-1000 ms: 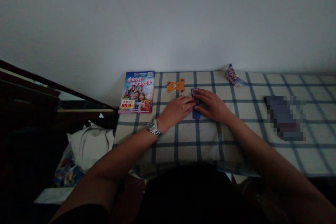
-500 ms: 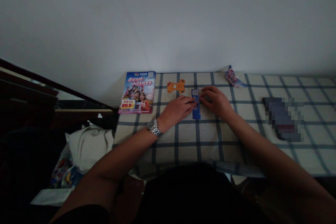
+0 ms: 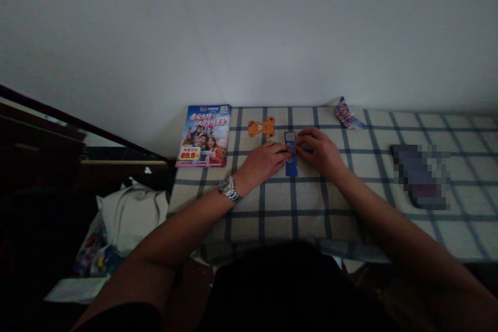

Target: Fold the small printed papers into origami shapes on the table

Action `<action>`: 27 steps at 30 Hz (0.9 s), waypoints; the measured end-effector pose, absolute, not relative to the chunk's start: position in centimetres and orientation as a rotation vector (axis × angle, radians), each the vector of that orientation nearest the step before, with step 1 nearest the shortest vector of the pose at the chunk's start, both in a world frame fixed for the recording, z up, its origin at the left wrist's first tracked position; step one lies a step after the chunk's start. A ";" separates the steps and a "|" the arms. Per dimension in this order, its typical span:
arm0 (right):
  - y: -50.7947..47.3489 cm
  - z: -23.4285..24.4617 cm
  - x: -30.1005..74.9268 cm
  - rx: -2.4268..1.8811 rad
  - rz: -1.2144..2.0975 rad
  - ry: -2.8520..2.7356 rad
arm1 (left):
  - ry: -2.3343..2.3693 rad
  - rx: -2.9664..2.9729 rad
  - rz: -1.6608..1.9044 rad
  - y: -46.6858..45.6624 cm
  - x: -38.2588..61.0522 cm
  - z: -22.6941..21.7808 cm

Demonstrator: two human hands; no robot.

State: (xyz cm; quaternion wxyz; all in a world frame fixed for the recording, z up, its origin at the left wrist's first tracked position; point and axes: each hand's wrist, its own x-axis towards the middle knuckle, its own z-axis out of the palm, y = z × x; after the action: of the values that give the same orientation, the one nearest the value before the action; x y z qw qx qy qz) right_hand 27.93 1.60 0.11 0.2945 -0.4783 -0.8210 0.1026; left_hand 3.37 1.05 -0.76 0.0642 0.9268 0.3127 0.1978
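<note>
A narrow blue paper strip [image 3: 291,165] with a small printed code at its far end lies on the checked tablecloth [image 3: 311,202]. My left hand [image 3: 262,162], with a metal watch on the wrist, rests on the cloth and its fingertips press the strip's left edge. From the other side, the curled fingers of my right hand [image 3: 321,151] touch the strip's right edge. Both hands pinch the strip between them.
A colourful flyer [image 3: 204,135] lies at the table's far left corner. An orange bear-shaped cutout [image 3: 261,127] sits just beyond my left hand. A folded printed paper [image 3: 346,113] leans by the wall. A dark blurred object [image 3: 422,176] lies at right. Bags and cloth [image 3: 128,212] sit left of the table.
My right hand has slid to the right off the blue strip, uncovering its top end with the printed code. My left hand has stayed in place.
</note>
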 end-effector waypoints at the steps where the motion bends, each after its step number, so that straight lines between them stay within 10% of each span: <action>1: 1.6 0.1 27.9 -1.276 0.267 -2.187 | 0.946 2.795 0.597 1.0 3.4 -0.7; 27: 1.7 -0.2 27.7 -1.322 0.219 -2.204 | 0.959 2.741 0.637 1.2 3.4 -0.6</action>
State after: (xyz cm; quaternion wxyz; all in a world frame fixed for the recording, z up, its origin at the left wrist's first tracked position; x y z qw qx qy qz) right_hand 27.67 1.74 -0.23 0.2771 -0.4925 -0.8210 0.0814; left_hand 3.40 1.19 -0.62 0.0843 0.9187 0.3215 0.2135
